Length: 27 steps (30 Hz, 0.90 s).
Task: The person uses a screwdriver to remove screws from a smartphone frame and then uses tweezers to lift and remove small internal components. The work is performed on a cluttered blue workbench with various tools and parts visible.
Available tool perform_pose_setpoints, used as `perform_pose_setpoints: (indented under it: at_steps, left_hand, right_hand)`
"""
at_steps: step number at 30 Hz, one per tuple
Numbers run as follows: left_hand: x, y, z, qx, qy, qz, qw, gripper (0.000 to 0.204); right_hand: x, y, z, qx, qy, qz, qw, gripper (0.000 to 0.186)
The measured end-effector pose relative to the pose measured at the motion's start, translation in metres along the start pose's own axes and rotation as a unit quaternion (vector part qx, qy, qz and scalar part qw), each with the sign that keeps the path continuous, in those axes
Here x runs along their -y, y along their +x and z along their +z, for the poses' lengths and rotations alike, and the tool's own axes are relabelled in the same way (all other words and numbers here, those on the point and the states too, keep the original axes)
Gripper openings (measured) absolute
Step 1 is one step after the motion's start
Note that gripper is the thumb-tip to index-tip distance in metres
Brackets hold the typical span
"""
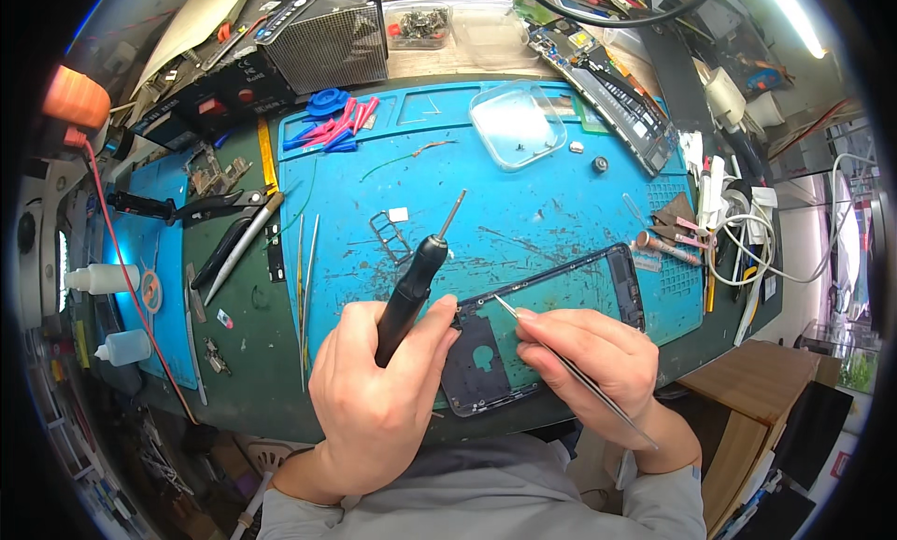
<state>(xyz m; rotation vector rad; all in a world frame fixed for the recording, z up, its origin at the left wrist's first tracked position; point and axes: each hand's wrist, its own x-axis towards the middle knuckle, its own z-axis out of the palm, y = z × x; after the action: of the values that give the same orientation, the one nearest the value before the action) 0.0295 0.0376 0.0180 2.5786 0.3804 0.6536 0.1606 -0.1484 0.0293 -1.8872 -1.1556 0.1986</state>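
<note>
A black phone frame [478,347] lies aslant near the front of the blue mat, its long edge rising to the right. My left hand [366,400] is closed round a black screwdriver [411,288], whose metal shaft points up and away from the frame. The thumb and forefinger of that hand meet at the frame's upper left corner; whether they pinch anything there is too small to tell. Between the fingers of my right hand [603,353] is a pair of slim metal tweezers [598,390], its tip at the frame's far long edge. My right hand hides part of the frame.
On the blue mat [364,190] are a small black bracket [388,238], a clear plastic box [517,129] and pink and blue clips [341,124]. Pliers [210,206] and bottles [103,278] stand left. An opened device [617,101] and white cable [771,246] are right.
</note>
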Motion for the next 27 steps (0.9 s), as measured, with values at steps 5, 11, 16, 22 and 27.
perform_pose_setpoints:
  at_steps: [5,11,16,22,27]
  left_hand:
    - [0.0001,0.0001,-0.0003,0.002,0.000,0.001,1.000,0.041]
    - [0.0011,0.0000,-0.0006,0.006,-0.003,0.001,1.000,0.042]
    - [0.0013,0.0001,-0.0009,0.007,-0.003,0.003,1.000,0.043]
    - [0.0013,0.0002,-0.0011,0.007,0.001,0.005,1.000,0.043]
    - [0.0017,0.0002,-0.0011,0.009,0.004,0.003,1.000,0.042]
  right_hand:
    - [-0.0011,-0.0010,0.0006,-0.002,-0.005,-0.003,1.000,0.034]
    - [-0.0015,-0.0005,0.0001,0.002,-0.006,-0.004,1.000,0.033]
    - [-0.0014,-0.0015,-0.0001,-0.004,0.010,0.007,1.000,0.032]
    - [-0.0007,0.0008,0.0002,0.004,0.011,0.000,1.000,0.033]
    - [-0.0011,0.0009,0.0014,0.001,-0.002,-0.007,1.000,0.034]
